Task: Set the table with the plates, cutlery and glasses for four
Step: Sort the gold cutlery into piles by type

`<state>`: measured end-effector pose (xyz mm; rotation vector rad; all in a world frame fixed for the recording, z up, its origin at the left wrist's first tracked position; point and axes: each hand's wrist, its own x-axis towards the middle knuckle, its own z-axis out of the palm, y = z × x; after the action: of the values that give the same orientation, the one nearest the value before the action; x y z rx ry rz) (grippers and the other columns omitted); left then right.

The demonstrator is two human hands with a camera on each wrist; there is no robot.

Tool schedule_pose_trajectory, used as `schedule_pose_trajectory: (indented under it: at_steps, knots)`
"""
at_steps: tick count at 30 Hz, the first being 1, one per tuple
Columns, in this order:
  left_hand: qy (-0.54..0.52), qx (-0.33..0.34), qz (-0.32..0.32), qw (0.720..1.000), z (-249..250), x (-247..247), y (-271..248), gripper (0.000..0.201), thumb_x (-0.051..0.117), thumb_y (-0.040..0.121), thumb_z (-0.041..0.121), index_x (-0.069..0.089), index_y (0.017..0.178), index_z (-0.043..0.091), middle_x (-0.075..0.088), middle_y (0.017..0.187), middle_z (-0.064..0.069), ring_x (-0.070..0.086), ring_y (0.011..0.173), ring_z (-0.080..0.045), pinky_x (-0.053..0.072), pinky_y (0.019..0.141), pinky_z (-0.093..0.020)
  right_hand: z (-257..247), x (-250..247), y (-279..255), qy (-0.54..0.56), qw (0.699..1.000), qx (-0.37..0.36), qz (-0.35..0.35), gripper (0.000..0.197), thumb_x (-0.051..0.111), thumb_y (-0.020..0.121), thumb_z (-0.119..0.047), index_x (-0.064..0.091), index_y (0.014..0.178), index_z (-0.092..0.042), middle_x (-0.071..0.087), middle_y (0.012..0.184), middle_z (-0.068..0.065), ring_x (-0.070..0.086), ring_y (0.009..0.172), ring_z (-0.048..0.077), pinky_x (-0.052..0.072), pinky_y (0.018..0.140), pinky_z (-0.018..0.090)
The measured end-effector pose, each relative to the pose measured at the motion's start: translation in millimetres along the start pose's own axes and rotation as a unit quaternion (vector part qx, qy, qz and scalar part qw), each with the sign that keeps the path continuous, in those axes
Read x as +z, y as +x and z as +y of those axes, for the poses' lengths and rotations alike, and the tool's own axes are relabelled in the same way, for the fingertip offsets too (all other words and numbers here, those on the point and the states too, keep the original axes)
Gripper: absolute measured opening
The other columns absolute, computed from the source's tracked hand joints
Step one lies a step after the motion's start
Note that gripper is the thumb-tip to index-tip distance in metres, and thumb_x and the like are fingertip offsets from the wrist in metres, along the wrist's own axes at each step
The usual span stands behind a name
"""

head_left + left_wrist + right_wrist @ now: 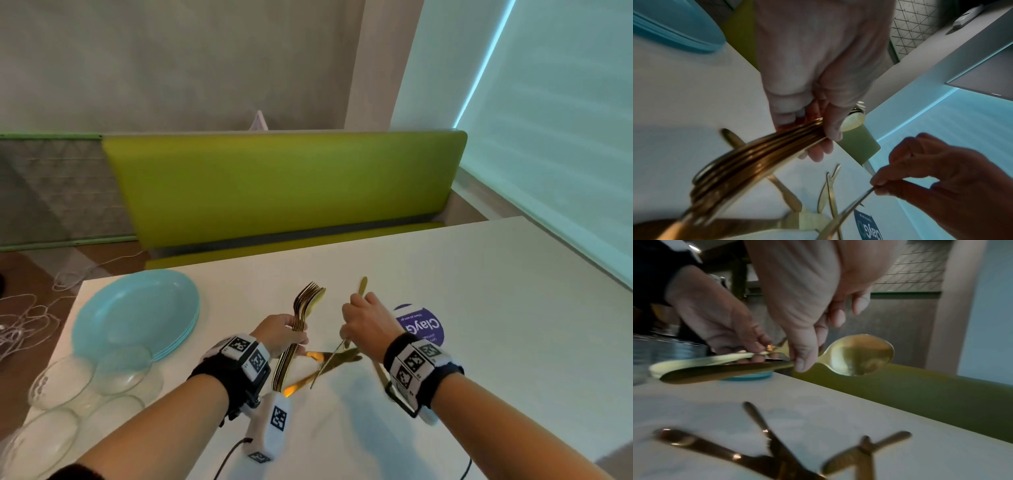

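A dining corner, café-like or a home nook: a white bench (479, 274) stands against a padded green booth seat (284, 188), beside a blind-covered window (565, 120), with a plate stack (137, 311), glasses (120, 370) and gold cutlery (329, 363).

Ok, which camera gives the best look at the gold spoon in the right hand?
The right wrist view: the gold spoon shows its whole bowl there, pinched by the right hand. The head view shows only its tip above the knuckles. The left wrist view shows just a thin, blurred handle.
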<state>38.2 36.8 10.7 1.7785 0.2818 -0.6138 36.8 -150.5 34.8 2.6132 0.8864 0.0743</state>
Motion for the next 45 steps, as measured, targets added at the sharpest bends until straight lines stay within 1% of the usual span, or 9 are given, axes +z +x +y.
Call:
schedule_pose_trajectory:
  at_steps: [6, 10, 13, 19, 25, 31, 36, 39, 45]
  knots:
    - [0.006, -0.004, -0.068, 0.998, -42, -31, -65, 0.019, 0.063, 0.083, 0.000, 0.061, 0.097, 0.011, 0.063, 0.079, -0.006, 0.061, 0.071, -0.017, 0.051, 0.066, -0.026, -98, -52, -11, -0.014, 0.996, -0.069, 0.054, 0.017, 0.085, 0.042, -0.034, 0.069, 0.049, -0.032, 0.054, 0.056, -0.013, 0.055, 0.064, 0.012, 0.044, 0.057, 0.023]
    - [-0.028, -0.006, -0.106, 0.994, -72, -53, -112, 0.013, 0.061, 0.085, -0.003, 0.058, 0.085, 0.010, 0.059, 0.073, -0.006, 0.058, 0.068, -0.016, 0.049, 0.063, -0.025, -150, -76, -23, -0.001, 0.995, -0.086, 0.053, 0.018, 0.086, 0.043, -0.035, 0.069, 0.049, -0.033, 0.054, 0.056, -0.014, 0.057, 0.064, 0.012, 0.046, 0.058, 0.022]
    - [-0.035, -0.007, -0.116, 0.993, -93, -65, -140, 0.014, 0.062, 0.083, -0.004, 0.059, 0.087, 0.010, 0.059, 0.075, -0.006, 0.060, 0.070, -0.016, 0.050, 0.063, -0.025, -182, -88, -28, 0.015, 0.994, -0.094, 0.060, 0.018, 0.087, 0.044, -0.033, 0.069, 0.050, -0.030, 0.055, 0.056, -0.013, 0.057, 0.063, 0.012, 0.046, 0.057, 0.022]
    - [-0.027, -0.009, -0.091, 0.995, -132, -79, -171, 0.016, 0.065, 0.079, -0.003, 0.060, 0.089, 0.009, 0.065, 0.074, -0.008, 0.064, 0.070, -0.018, 0.052, 0.072, -0.029, -233, -101, -32, 0.026, 0.992, -0.114, 0.052, 0.019, 0.085, 0.046, -0.034, 0.068, 0.049, -0.028, 0.056, 0.055, -0.014, 0.059, 0.064, 0.010, 0.047, 0.058, 0.021]
    - [-0.061, -0.007, -0.057, 0.996, -161, -89, -184, 0.020, 0.065, 0.074, -0.006, 0.061, 0.086, 0.009, 0.064, 0.075, -0.011, 0.062, 0.068, -0.021, 0.046, 0.070, -0.032, -261, -94, -31, 0.040, 0.991, -0.121, 0.038, 0.020, 0.085, 0.046, -0.036, 0.066, 0.048, -0.029, 0.055, 0.050, -0.016, 0.055, 0.061, 0.008, 0.043, 0.059, 0.017]
    - [-0.073, -0.004, -0.027, 0.997, -175, -94, -189, 0.017, 0.062, 0.079, -0.008, 0.059, 0.081, 0.008, 0.060, 0.069, -0.010, 0.061, 0.048, -0.009, 0.047, 0.046, -0.018, -279, -76, -28, 0.050, 0.992, -0.109, 0.027, 0.020, 0.084, 0.049, -0.039, 0.066, 0.050, -0.031, 0.053, 0.048, -0.017, 0.053, 0.061, 0.007, 0.033, 0.064, 0.020]
    - [0.057, -0.019, -0.017, 0.998, -193, -99, -184, 0.016, 0.065, 0.077, 0.003, 0.059, 0.080, 0.017, 0.065, 0.067, -0.003, 0.062, 0.059, -0.012, 0.046, 0.056, -0.020, -299, -61, -30, 0.076, 0.992, -0.098, 0.015, 0.019, 0.083, 0.043, -0.035, 0.065, 0.047, -0.030, 0.053, 0.044, -0.016, 0.054, 0.057, 0.007, 0.026, 0.068, 0.021]
    - [0.183, -0.027, -0.005, 0.983, -201, -106, -182, 0.014, 0.066, 0.076, 0.009, 0.060, 0.077, 0.021, 0.067, 0.069, 0.003, 0.060, 0.062, -0.007, 0.044, 0.055, -0.013, -311, -51, -31, 0.108, 0.990, -0.091, -0.008, 0.023, 0.084, 0.037, -0.035, 0.064, 0.045, -0.030, 0.051, 0.042, -0.016, 0.055, 0.054, 0.006, 0.036, 0.062, 0.018]
    - [0.399, -0.040, 0.009, 0.916, -214, -136, -186, 0.037, 0.067, 0.082, 0.022, 0.065, 0.118, 0.014, 0.067, 0.118, -0.006, 0.062, 0.111, -0.018, 0.045, 0.089, -0.021, -300, -41, -33, 0.137, 0.989, -0.054, -0.031, 0.026, 0.087, 0.031, -0.034, 0.064, 0.041, -0.031, 0.050, 0.038, -0.014, 0.053, 0.046, 0.005, 0.039, 0.047, 0.014]
